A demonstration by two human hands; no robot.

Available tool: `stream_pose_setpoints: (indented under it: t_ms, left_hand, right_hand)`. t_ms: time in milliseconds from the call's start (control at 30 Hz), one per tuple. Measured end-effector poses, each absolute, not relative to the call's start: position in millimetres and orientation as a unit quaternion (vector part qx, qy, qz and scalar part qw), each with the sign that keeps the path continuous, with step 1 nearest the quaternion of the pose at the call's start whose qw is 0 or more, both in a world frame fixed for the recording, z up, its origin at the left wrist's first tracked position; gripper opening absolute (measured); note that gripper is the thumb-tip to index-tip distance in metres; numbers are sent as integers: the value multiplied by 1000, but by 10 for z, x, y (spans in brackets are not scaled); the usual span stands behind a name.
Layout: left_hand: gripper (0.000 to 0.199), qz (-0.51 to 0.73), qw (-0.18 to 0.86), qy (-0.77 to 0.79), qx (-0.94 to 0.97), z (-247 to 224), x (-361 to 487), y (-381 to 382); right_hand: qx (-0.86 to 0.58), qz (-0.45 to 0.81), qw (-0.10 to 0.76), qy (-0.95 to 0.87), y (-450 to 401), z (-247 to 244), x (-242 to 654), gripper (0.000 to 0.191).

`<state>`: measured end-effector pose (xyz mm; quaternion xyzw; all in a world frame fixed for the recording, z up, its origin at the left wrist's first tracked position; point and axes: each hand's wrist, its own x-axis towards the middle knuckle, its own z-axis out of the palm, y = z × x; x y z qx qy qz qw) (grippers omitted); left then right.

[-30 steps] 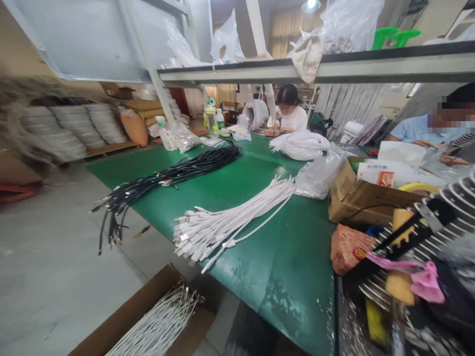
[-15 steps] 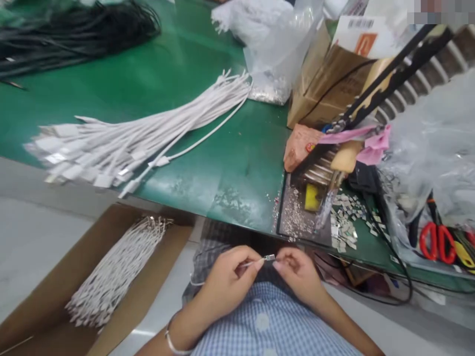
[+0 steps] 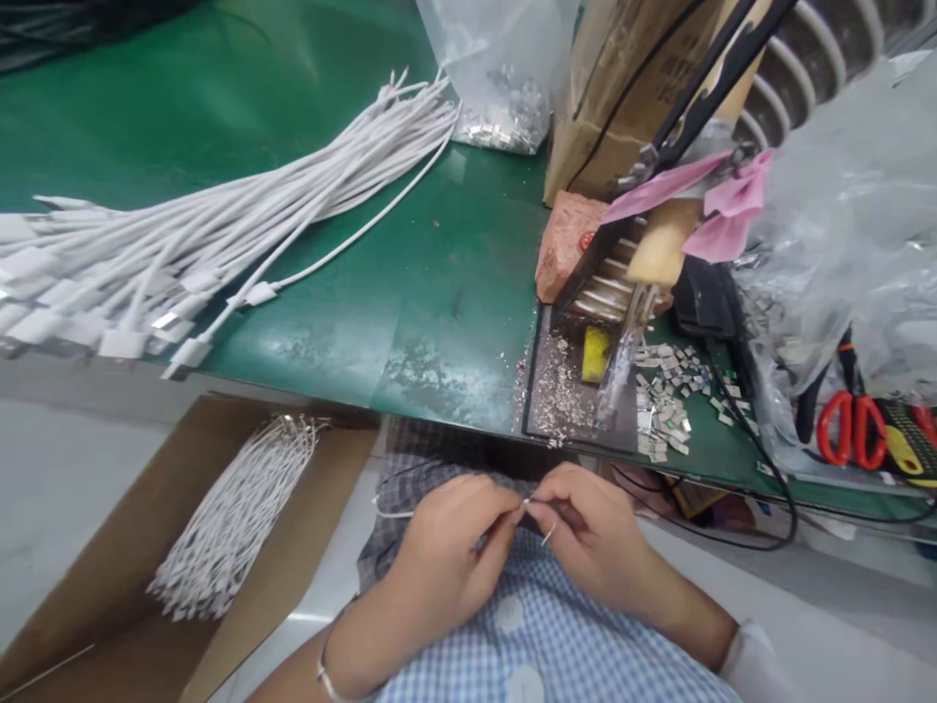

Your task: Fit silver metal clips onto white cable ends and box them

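Note:
Over my lap, just below the table edge, both hands meet fingertip to fingertip. My left hand [image 3: 458,542] is closed in a pinch on a thin white cable [image 3: 395,514], which trails out to the left behind it. My right hand [image 3: 596,532] pinches the cable's small metal connector [image 3: 525,502]; fingertips cover nearly all of it. A short, thin whitish piece [image 3: 549,534] pokes out by the right thumb, too small to name.
White USB cables [image 3: 293,205] lie bundled on the green table [image 3: 468,322]. Below left, a cardboard box [image 3: 322,508] holds more white cables. To the right are a soldering stand with a yellow sponge [image 3: 594,353], scattered metal connector shells [image 3: 663,410] and red-handled scissors [image 3: 851,430].
My hands have come together, and the right fingertips now close over the metal connector that showed between them before. The view has shifted, moving the table items up and leftward.

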<state>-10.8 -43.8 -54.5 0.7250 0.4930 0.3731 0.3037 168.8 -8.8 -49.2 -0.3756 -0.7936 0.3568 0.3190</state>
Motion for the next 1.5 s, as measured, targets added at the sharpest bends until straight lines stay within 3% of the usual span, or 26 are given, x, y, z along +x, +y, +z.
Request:
stream_pose_setpoints:
  t_ms: [300,533,833,967,1200,1367,1500]
  left_hand:
    - [14,367,283,478,747,-595,-75,-396]
    - [16,368,276,474,751,-565,-84,-382]
    - [16,372,292,461,751,-544,-87,-354]
    - [15,380,310,455,743,-562,-85,-352]
    - [12,401,355,454,712,-478,-96,-340]
    - [11,393,434,483,652,-365,-147,-276]
    - [13,386,522,495,577,-300,-145,-214]
  right_hand:
    - [-415,314,306,-797,-112,-488,1723,9]
    - [-415,353,292,-786,-95,-465,1750,2]
    - [-389,340,314,-797,-43,-461,1742,10]
    - [-379,396,316,-774,-29,-452,1752,11]
    - [-391,524,340,-675,-43,-471,1832,9]
    - [-355,541,375,-664,-51,-319,1920,38]
    - [-337,469,350,-738,-11,-248,1939,16]
